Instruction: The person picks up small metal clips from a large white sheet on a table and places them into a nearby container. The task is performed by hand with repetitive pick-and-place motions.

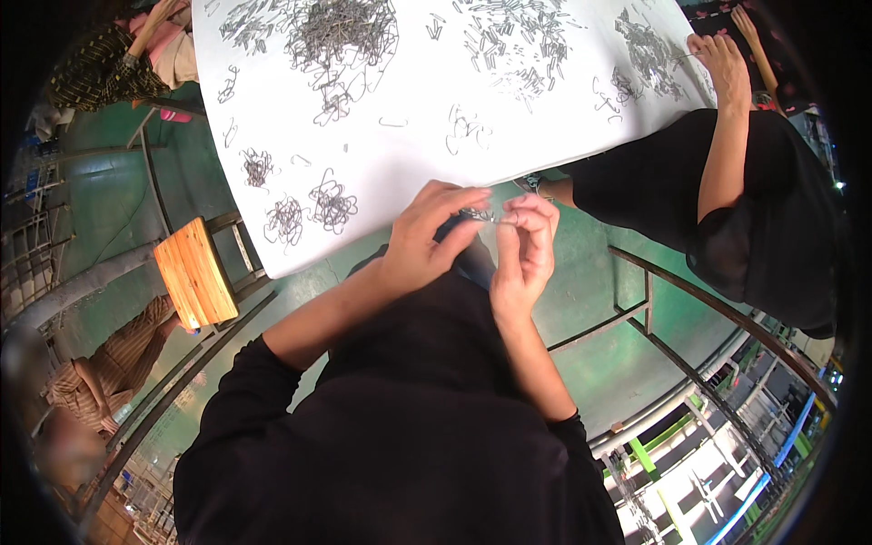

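Observation:
My left hand (425, 231) and my right hand (527, 250) meet just off the near edge of the white table (409, 150). Between their fingertips are small shiny metal pieces (478, 215), blurred, so their exact shape is unclear. The left thumb and fingers close around one end. On the other side, the right thumb and fingers pinch a thin part of them. Nearest on the tabletop lie tangled piles of bent wire hooks (333, 202), with a few loose hooks (468, 129) farther right.
A large heap of wire hooks (341, 41) and many short metal pieces (522, 45) cover the table's far side. At right, a co-worker's hand (724, 68) handles pieces by a dark pile (649, 50). A wooden stool (197, 272) stands left; metal frame bars (690, 282) run at right.

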